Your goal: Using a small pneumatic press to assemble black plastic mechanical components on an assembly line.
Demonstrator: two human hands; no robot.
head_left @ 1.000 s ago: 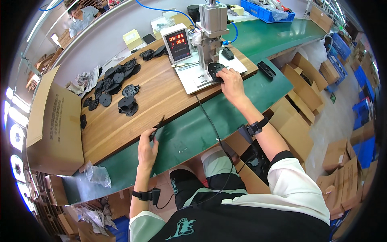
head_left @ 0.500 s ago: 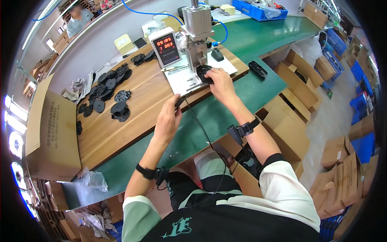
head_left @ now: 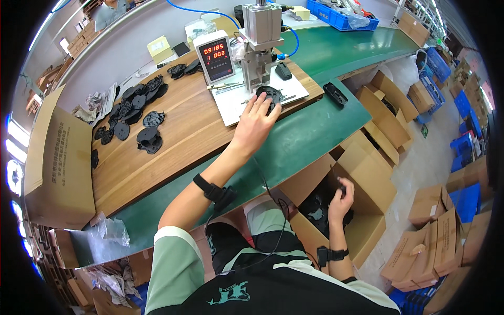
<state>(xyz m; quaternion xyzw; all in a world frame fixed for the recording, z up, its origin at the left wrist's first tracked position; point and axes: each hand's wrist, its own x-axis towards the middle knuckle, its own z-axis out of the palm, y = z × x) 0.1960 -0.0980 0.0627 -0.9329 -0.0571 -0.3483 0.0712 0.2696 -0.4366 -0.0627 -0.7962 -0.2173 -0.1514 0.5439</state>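
Note:
My left hand [head_left: 254, 125] reaches to the press, its fingers and thumb on either side of a round black plastic part [head_left: 271, 93]. The part sits on the white base plate [head_left: 229, 111], below the press head [head_left: 260, 65]. Lower right, my right hand [head_left: 340, 206] is over an open cardboard box [head_left: 365, 231] that holds black plastic pieces [head_left: 315, 212]. Its thumb and fingers are closed together around something dark, too small to name.
A counter box with a red display [head_left: 216, 56] stands left of the press. Black molded parts [head_left: 134, 107] lie in a cluster on the wooden board [head_left: 178, 126]. A black tray-like piece [head_left: 336, 94] lies on the green table [head_left: 315, 126]. A large carton [head_left: 65, 163] stands at left.
My right hand has left the round part and moved down to the cardboard box. My left hand has moved from the board's front edge up to the part, without the dark object it held.

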